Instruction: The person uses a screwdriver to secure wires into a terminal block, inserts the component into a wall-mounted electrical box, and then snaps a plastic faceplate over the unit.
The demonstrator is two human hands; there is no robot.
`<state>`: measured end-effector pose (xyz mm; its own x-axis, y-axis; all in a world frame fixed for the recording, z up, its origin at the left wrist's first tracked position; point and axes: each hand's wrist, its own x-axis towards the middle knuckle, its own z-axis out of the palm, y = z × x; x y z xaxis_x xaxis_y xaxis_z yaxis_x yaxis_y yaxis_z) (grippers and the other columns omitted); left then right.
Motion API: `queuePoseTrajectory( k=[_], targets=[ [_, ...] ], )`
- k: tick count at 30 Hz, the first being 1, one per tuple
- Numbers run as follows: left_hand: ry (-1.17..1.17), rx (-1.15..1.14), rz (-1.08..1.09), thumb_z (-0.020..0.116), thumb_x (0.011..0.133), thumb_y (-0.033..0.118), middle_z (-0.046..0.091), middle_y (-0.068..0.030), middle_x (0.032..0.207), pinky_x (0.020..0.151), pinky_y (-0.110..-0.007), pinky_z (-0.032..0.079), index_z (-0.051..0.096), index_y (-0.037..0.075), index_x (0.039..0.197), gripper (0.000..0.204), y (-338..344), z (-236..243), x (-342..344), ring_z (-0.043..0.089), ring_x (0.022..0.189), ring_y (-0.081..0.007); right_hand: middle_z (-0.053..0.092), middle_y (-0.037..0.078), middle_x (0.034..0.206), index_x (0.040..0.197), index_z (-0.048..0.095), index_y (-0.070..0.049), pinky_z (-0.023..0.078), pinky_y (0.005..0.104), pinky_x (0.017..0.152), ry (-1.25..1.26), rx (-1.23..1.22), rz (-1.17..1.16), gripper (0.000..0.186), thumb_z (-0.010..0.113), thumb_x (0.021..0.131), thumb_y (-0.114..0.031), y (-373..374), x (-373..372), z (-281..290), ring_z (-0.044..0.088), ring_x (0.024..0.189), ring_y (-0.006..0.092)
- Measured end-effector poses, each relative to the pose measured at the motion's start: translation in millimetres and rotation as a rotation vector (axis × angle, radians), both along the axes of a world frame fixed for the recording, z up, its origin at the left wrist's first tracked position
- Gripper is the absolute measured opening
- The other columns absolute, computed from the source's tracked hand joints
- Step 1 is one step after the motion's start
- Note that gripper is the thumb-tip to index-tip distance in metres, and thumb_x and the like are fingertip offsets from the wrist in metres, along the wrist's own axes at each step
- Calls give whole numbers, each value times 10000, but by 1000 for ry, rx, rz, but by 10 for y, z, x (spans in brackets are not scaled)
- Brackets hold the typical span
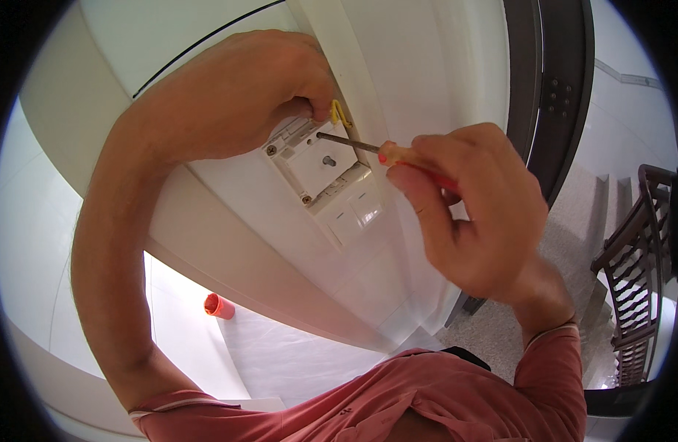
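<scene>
My right hand is closed around the amber and red handle of a screwdriver. Its dark shaft points left, and the tip meets the upper part of a white dimmer switch module on the wall. A short grey spindle sticks out of the module's face. From above, my left hand bends down over the module's top edge, fingers curled. A yellow wire loops out beside its fingertips, which seem to pinch it; the fingers partly hide this spot. Brass screws show at the module's corners.
Just below the module sits a white double rocker switch. A dark door frame stands to the right, with a dark wooden stair railing beyond. An orange-red cylindrical container is on the lower left, by the grey floor.
</scene>
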<state>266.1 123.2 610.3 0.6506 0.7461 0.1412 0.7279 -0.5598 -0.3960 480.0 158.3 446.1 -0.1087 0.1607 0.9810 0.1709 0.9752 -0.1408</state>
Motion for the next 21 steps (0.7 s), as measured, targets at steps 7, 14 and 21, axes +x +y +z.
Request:
queuePoseTrajectory(
  k=[7,14,21],
  targets=[
    [25,-2,-47,741,817,-25,682,-117,953,863,-425,537,728,15,895,89,-4,27,-4,652,966,-328,656,100,885,1079,749,12,493,286,558,-24,237,-45,277,835,818,50,27,-45,-12,643,677,179],
    [-40,-54,-19,739,819,-33,679,-116,941,852,-422,533,712,16,897,96,-3,26,-11,655,947,-323,673,122,891,1104,687,28,523,336,566,-213,13,-2,252,791,875,12,-120,81,72,645,666,242],
    [39,-56,173,741,849,-6,676,-113,914,805,-430,513,699,15,885,60,-36,-5,103,647,899,-320,659,141,873,1101,703,51,513,344,552,-261,110,-69,261,773,850,31,-92,45,13,651,672,259]
  ],
)
